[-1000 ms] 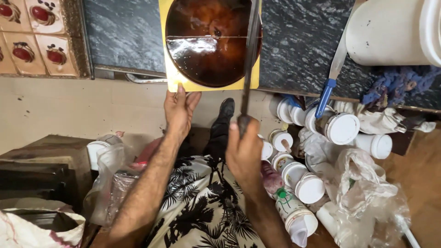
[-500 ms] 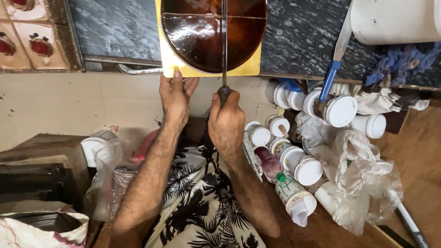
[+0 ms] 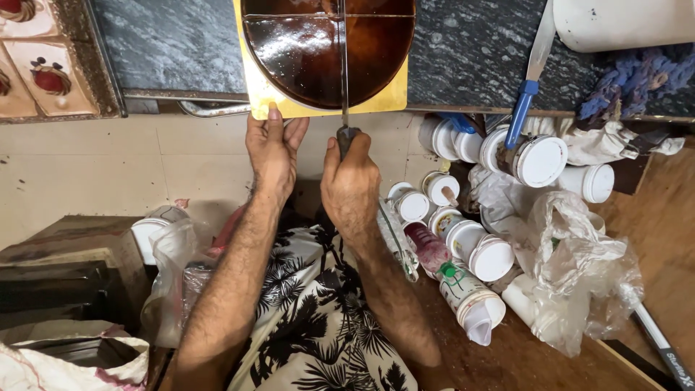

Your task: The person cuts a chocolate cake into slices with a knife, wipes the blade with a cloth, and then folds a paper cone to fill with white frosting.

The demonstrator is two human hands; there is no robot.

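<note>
At top centre of the frame a dark glossy brown slab [image 3: 326, 54] lies on a yellow board [image 3: 318, 108] at the tabletop [image 3: 166, 43] edge. The right hand [image 3: 351, 185] has its grip closed around a knife [image 3: 343, 80] drawn down the slab's middle. The left hand [image 3: 274, 148] pins the board's edge, thumb on top. To cut well, I'd keep the blade upright, following the line, board held firm. White lidded jars [image 3: 539, 161] crowd the right

Dark speckled stone counter [image 3: 181, 43], yellow board [image 3: 326, 107] overhanging its edge, white tub [image 3: 622, 22], blue-purple rag [image 3: 637, 80]
</note>
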